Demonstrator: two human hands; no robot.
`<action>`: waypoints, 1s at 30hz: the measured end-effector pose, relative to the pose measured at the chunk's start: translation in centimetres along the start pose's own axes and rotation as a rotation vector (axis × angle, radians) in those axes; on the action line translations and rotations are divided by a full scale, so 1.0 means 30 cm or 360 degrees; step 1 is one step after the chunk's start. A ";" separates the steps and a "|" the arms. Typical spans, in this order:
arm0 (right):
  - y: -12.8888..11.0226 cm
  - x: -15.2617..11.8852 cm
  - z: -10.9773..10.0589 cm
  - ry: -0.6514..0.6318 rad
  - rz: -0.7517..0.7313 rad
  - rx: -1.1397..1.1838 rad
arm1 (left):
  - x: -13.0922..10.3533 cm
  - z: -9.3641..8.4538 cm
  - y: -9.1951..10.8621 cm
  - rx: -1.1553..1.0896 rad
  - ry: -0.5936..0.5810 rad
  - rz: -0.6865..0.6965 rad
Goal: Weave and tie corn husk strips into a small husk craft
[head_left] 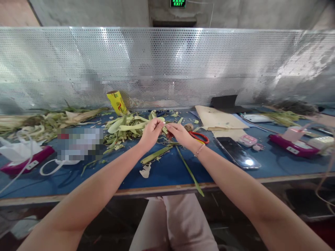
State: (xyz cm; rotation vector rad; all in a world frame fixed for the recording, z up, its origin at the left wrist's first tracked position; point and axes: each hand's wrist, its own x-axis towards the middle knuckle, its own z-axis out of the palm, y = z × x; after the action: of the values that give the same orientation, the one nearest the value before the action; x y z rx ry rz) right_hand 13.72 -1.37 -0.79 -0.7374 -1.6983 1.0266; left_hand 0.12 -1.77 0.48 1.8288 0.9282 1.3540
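My left hand (152,131) and my right hand (180,134) meet over the blue table, their fingertips closed on a small strip of green corn husk (164,129). Fingers hide most of that strip. Beside my left hand lies a heap of pale green husks (128,127). Below the hands are a folded green husk piece (157,154), a pale torn scrap (145,170) and a long narrow green leaf (188,168) hanging over the table's front edge. Just right of my right hand are red-handled scissors (204,137), partly covered, and a small ball of twine (188,127).
A yellow tube (117,102) stands tilted behind the heap. To the right are brown paper (216,118), a phone (237,152) with its light on, a pink case (247,140) and a purple power strip (293,145). Another power strip (27,162) with cables sits left. A perforated metal screen (167,66) bounds the back.
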 end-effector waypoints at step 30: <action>0.004 -0.005 0.037 0.0100 0.0019 0.0101 | 0.018 0.009 -0.020 -0.0349 0.0136 -0.0200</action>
State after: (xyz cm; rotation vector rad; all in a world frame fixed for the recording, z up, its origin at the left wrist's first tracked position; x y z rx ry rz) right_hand 12.72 -1.77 -1.16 -0.7323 -1.6025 1.0505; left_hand 0.40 -1.02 0.18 1.5341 0.8851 1.4048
